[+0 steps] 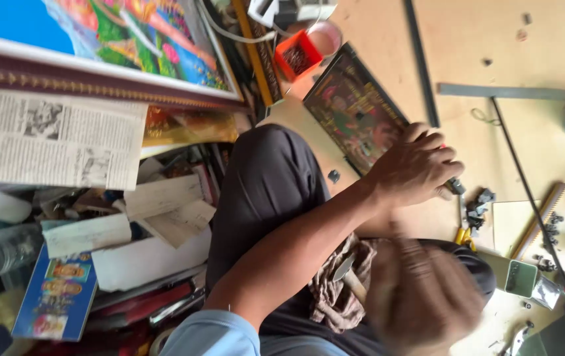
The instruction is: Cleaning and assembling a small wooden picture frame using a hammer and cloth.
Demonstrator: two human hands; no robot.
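**A:** Start with the big things. Pale plywood surface (pixel 493 46), person seated at it, dark trousers.

**B:** Noted. On it lies a dark rectangular picture frame with a dim figured print (pixel 351 109), flat. Its long axis runs on a slant, from the orange tray end down towards the person's left hand (pixel 414 168).

**A:** Left hand is the nearer one?

**B:** By a good way. It rests on the near corner of the frame, touching it. The fingers (pixel 444 158) are curled closed, knuckles up, and a small dark metal piece (pixel 455 186) pokes out from under them on the side away from the frame.

**A:** So the piece sits just beyond the frame's corner, at the fingertips.

**B:** Yes, against the surface there. More small dark bits are scattered just past it.

**A:** Right hand (pixel 421 296)?

**B:** Low over the lap, well apart from the frame, only a blur. Cannot tell whether its fingers are open or closed, or holding anything.

**A:** Anything beside it?

**B:** A metal-headed tool with a wooden handle (pixel 347 271), on a brown checked rag (pixel 328 300) in the lap, just beside the blur.
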